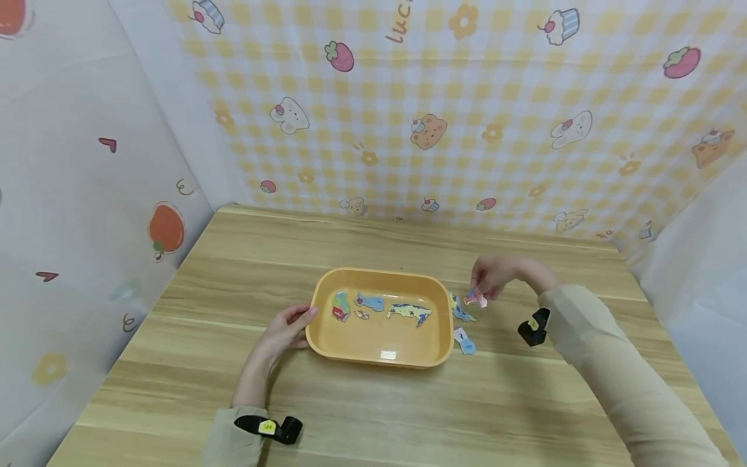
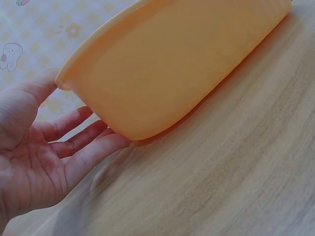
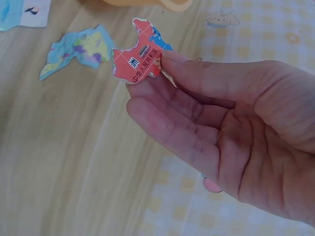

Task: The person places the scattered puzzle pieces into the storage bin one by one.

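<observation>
Pinching a red map piece (image 3: pixel 129 58) between thumb and fingers (image 3: pixel 152 115), the right hand (image 1: pixel 495 275) is hovering over the table (image 1: pixel 373 415) beside a yellow tray (image 1: pixel 350 344); the left hand (image 1: pixel 288 329) is gripping its rim, four pieces (image 1: pixel 408 311) are lying inside, two pieces (image 1: pixel 466 344) just outside.

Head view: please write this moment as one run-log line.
left grip: holds yellow tub | right grip: pinches red map cutout, outside tub | inside tub: more cutouts | beside tub: two cutouts

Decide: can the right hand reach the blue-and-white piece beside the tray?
Likely yes: nothing seems to cover the blue-and-white piece on the table, though the right hand pinches a red piece.
</observation>
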The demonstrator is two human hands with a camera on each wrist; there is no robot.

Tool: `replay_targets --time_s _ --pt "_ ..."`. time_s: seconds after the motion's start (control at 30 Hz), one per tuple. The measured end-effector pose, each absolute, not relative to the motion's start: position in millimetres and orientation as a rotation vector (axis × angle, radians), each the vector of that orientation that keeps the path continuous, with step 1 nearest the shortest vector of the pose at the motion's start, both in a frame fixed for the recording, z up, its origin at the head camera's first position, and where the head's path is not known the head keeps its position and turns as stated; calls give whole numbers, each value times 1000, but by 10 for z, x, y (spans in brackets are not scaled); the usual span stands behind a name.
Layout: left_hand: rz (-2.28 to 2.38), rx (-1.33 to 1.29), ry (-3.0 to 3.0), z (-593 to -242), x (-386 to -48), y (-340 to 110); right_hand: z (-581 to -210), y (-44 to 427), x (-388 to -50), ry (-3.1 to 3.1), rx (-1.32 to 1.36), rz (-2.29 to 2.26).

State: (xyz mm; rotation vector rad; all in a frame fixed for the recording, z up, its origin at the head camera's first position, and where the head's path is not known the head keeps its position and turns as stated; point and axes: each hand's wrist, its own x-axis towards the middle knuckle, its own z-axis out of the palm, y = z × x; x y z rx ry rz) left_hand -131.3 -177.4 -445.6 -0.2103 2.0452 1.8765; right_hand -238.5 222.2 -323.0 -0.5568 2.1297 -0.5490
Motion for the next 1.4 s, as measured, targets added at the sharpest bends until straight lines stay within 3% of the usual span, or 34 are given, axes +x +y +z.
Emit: replay_targets --time_s 0.33,1.4 --pt "1884 -199 2047 -4454 -1303 -1784 -3038 1826 -2393 2207 -517 -436" --pt "1891 -203 2039 -4432 -1302 -1772 -3174 898 -2384 2193 -642 -207"
